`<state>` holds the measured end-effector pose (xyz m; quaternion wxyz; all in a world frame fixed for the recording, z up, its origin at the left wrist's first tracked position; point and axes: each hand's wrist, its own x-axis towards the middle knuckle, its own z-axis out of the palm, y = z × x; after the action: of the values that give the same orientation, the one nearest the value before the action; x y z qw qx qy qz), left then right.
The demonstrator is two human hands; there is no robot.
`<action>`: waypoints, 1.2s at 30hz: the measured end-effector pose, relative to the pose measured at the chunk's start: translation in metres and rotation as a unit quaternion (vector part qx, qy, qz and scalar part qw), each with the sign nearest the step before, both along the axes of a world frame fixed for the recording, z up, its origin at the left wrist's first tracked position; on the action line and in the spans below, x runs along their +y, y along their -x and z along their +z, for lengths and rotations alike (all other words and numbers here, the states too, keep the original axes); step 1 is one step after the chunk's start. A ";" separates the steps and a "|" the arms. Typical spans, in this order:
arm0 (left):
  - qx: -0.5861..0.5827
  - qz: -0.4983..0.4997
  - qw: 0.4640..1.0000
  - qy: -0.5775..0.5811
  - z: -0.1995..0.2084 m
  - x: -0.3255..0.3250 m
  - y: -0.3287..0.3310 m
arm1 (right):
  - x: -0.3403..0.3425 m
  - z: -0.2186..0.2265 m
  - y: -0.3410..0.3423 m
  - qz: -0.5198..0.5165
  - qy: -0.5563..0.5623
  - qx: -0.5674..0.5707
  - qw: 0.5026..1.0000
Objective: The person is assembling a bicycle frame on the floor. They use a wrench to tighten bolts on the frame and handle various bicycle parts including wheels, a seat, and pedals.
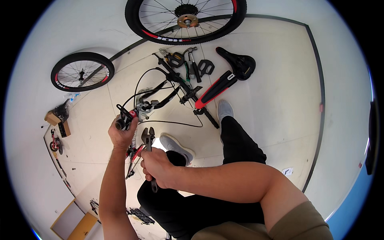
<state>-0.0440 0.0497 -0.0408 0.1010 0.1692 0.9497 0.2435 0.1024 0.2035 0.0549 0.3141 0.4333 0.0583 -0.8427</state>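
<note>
Above a pale, dark-edged floor (280, 104), the right hand (159, 165) grips a wrench (148, 138).

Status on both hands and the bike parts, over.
Right hand gripping adjustable wrench. Left hand holding bicycle frame. Possibly in the way: black cable looping toward handlebar.

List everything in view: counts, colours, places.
Adjustable wrench: one, dark grey, centre
Bike frame: one, red and black, centre left
Handlebar: one, black, floor centre
Fork: one, black, beside handlebar
Wheels: two, black, top, upper left
Saddle: one, black, right of handlebar
Mudguard: one, black and red, below saddle
Pedals: two, black, beyond handlebar
Hammer: one, black-handled, between pedals
Slim tool: one, green, beside hammer
Cardboard box: at least one, brown, far left
Small bike: one, red, far left
Trousers: pair, black, lower centre
Shoes: two, grey, floor
Left hand: one, on frame
Right hand: one, around wrench
</note>
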 end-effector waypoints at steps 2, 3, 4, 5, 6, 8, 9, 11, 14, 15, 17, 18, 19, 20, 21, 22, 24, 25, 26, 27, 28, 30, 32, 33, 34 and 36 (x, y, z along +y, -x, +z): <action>-0.016 0.014 1.000 -0.021 -0.003 -0.003 0.001 | -0.003 -0.004 0.000 0.006 0.002 -0.001 1.000; -0.018 0.014 0.999 -0.030 -0.004 -0.003 0.001 | -0.006 -0.006 0.000 0.011 0.002 0.000 1.000; -0.023 0.015 0.999 -0.034 -0.005 -0.005 0.000 | -0.008 -0.008 0.000 0.017 0.003 0.001 1.000; -0.027 0.015 0.999 -0.039 -0.003 -0.003 0.000 | -0.010 -0.009 0.000 0.017 0.004 0.001 1.000; -0.031 0.015 0.998 -0.045 -0.002 -0.002 0.000 | -0.013 -0.010 0.000 0.018 0.004 0.000 1.000; -0.023 0.006 0.999 -0.035 -0.005 -0.003 0.000 | -0.017 -0.014 0.000 0.019 0.009 0.004 1.000; -0.020 0.005 0.999 -0.034 -0.004 -0.002 0.000 | -0.019 -0.017 0.000 0.019 0.012 0.009 1.000; -0.008 0.003 1.000 -0.025 -0.003 -0.002 0.000 | -0.019 -0.017 0.000 0.021 0.013 0.011 1.000; 0.018 0.002 1.000 -0.007 0.001 0.000 -0.001 | -0.014 -0.010 0.001 0.025 0.004 0.002 1.000; 0.026 0.003 1.000 -0.003 0.003 0.005 -0.003 | -0.014 -0.009 0.002 0.027 0.000 -0.003 1.000; 0.045 0.004 0.999 0.006 0.006 0.009 -0.005 | -0.014 -0.008 0.002 0.030 -0.002 -0.006 1.000; 0.055 0.005 0.998 0.011 0.007 0.010 -0.005 | -0.014 -0.009 0.002 0.031 0.001 -0.005 0.999; 0.066 0.005 0.998 0.017 0.007 0.010 -0.006 | -0.014 -0.009 0.002 0.032 0.004 -0.004 0.999; 0.079 -0.003 0.997 0.022 0.008 0.012 -0.007 | -0.013 -0.009 0.002 0.033 0.005 -0.003 0.999; 0.093 -0.012 0.995 0.028 0.011 0.015 -0.007 | -0.013 -0.008 0.003 0.034 0.005 -0.002 0.999; 0.106 -0.020 0.994 0.033 0.013 0.017 -0.008 | -0.012 -0.008 0.003 0.034 0.006 -0.001 0.999; 0.121 -0.027 0.991 0.058 0.017 0.020 -0.009 | -0.012 -0.008 0.004 0.033 0.008 0.005 0.999; 0.129 -0.031 0.989 0.071 0.019 0.021 -0.009 | -0.011 -0.007 0.005 0.031 0.008 0.008 0.999; 0.133 -0.035 0.988 0.074 0.018 0.021 -0.008 | -0.011 -0.008 0.006 0.030 0.008 0.007 1.000; 0.137 -0.039 0.987 0.077 0.018 0.020 -0.008 | -0.010 -0.008 0.007 0.028 0.007 0.005 1.000; 0.140 -0.044 0.986 0.080 0.017 0.020 -0.008 | -0.010 -0.008 0.008 0.026 0.006 0.004 1.000; 0.143 -0.045 0.986 0.076 0.017 0.019 -0.008 | -0.010 -0.009 0.008 0.027 0.006 0.007 1.000; 0.144 -0.046 0.985 0.078 0.017 0.019 -0.008 | -0.010 -0.010 0.009 0.027 0.006 0.008 1.000; 0.143 -0.046 0.985 0.082 0.018 0.019 -0.008 | -0.010 -0.010 0.009 0.026 0.007 0.009 1.000; 0.143 -0.047 0.985 0.086 0.019 0.020 -0.008 | -0.010 -0.010 0.009 0.025 0.007 0.010 1.000; 0.145 -0.046 0.984 0.091 0.017 0.018 -0.007 | -0.011 -0.010 0.009 0.021 0.008 0.010 1.000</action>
<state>-0.0368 0.0674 -0.0239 -0.0114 0.2364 0.9636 0.1244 0.0939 0.1925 0.0450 0.3350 0.4206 0.0638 -0.8407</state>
